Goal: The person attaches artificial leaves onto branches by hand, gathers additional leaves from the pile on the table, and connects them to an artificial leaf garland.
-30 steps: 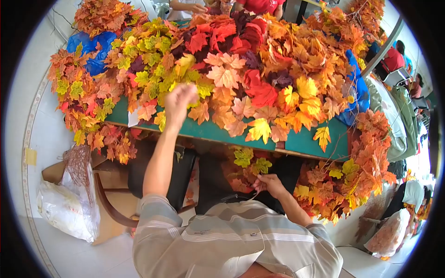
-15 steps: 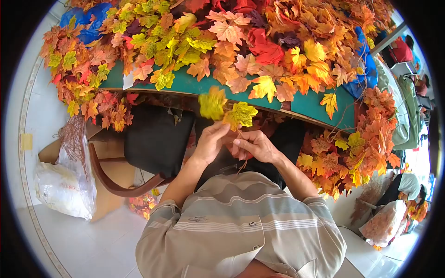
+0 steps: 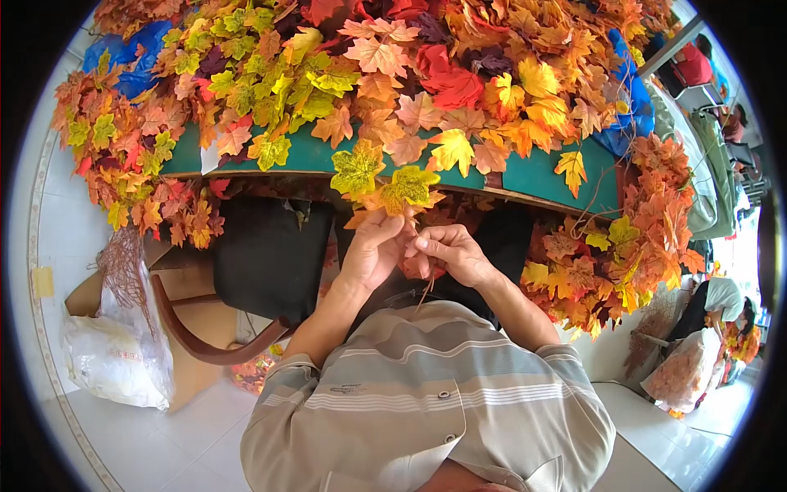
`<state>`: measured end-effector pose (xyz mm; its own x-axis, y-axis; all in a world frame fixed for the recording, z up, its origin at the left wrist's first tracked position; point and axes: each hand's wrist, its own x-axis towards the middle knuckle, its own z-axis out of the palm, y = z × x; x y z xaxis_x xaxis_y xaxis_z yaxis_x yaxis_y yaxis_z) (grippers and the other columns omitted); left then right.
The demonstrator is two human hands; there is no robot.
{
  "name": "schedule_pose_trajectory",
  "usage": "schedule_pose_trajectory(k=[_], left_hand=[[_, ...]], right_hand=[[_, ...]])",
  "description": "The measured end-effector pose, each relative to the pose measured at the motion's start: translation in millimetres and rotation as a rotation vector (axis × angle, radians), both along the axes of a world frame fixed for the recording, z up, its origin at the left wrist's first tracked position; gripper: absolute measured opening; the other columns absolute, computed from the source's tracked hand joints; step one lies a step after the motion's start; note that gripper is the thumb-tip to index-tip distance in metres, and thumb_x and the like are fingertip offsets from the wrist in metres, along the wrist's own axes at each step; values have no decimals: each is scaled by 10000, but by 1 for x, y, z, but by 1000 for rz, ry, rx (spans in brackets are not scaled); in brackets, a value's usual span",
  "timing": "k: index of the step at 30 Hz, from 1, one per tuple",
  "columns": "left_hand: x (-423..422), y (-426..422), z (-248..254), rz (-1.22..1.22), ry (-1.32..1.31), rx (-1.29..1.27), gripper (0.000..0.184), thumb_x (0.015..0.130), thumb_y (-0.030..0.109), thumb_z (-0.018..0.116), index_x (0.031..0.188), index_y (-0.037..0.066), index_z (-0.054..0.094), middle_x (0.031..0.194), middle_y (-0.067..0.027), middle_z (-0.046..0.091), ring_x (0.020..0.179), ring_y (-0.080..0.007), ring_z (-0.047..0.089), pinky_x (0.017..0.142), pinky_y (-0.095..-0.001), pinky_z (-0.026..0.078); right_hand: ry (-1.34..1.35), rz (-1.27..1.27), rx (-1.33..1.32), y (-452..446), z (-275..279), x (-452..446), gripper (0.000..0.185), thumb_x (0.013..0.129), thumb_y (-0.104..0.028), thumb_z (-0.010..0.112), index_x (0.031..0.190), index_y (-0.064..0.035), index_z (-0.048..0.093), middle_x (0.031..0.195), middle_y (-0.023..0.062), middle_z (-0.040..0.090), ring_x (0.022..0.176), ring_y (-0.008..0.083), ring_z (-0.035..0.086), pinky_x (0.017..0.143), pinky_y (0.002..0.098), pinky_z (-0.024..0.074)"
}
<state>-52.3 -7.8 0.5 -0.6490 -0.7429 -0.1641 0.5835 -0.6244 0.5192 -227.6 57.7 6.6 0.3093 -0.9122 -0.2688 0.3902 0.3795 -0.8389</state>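
My left hand [image 3: 375,252] is closed around the base of an artificial maple leaf sprig [image 3: 407,189], just in front of the table edge. Two yellow-green leaves and some orange ones fan out above the fingers. My right hand [image 3: 456,254] is beside it, thumb and fingers pinched on the thin brown stem [image 3: 425,293], whose ends hang down toward my shirt. The exact grip point is partly hidden by the fingers. Beyond both hands, a big heap of artificial maple leaves [image 3: 377,57] in yellow, orange and red covers the green table [image 3: 328,154].
Leaf garlands droop over the table's left and right ends. A black chair [image 3: 270,254] with a curved brown armrest [image 3: 213,351] stands at left, near a white plastic bag [image 3: 115,361]. Blue plastic [image 3: 631,107] lies at the table's right. Other people sit far right, near a filled clear bag [image 3: 680,373].
The leaf sprig, blurred before, is now still and spread, with more orange leaf showing below the yellow-green ones. Both hands stay close together on it. The whole view has shifted slightly.
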Motion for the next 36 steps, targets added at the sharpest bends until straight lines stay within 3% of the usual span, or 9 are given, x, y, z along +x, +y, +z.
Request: schedule_pose_trajectory(k=[3,7,13,17,20,27,33,36], left_hand=[[1,-3,0,17,14,25,149,946,124,581,1072,45,583,920,-63,638,824,-162,612,763,-304,505],[4,-6,-3,126,-76,-28,163,961,172,553,1047,41,597,877,-79,644,790,-179,622,749,-320,513],[11,-10,-9,184,-59,13,222,943,149,552,1122,18,573,939,-111,660,794,-232,651,738,-366,532],[14,-12,-3,199,-86,-52,330,924,159,569,1217,12,524,1067,-127,654,910,-266,662,796,-379,535],[13,-14,8,234,-92,-85,323,940,182,545,1231,41,525,1138,-111,634,993,-244,641,854,-392,520],[12,-21,-39,272,-48,-4,294,985,280,496,1211,99,551,1178,-45,625,1052,-184,611,905,-368,490],[17,5,-56,65,176,169,380,1001,293,465,1296,54,490,1197,-106,612,1107,-274,597,1031,-417,428],[10,11,-40,154,172,163,451,1004,365,445,1314,39,478,1206,-118,615,1132,-278,589,1066,-436,394]], right_hand=[[70,32,-36,-2,2,0,271,967,-291,585,936,-50,705,658,6,613,587,52,564,462,186,379],[162,14,-46,-1,19,7,218,953,-229,615,947,-34,713,658,-3,605,594,62,568,510,197,445],[118,32,-45,-4,18,6,255,962,-256,598,948,-26,708,652,0,601,586,56,562,481,185,393],[90,29,-9,-5,11,4,262,963,-259,594,948,-22,704,650,1,600,578,56,556,476,185,379],[97,25,-10,-1,7,5,261,962,-258,597,944,-20,703,651,1,601,575,61,554,491,187,394],[109,20,25,5,-12,9,246,969,-212,576,926,-6,704,650,11,610,567,69,563,524,201,441],[80,-10,73,-2,0,11,268,964,-240,588,927,-1,703,660,32,608,586,98,559,533,224,442],[87,-33,89,-9,3,15,272,967,-230,580,928,11,699,659,40,610,584,108,559,530,233,439]])
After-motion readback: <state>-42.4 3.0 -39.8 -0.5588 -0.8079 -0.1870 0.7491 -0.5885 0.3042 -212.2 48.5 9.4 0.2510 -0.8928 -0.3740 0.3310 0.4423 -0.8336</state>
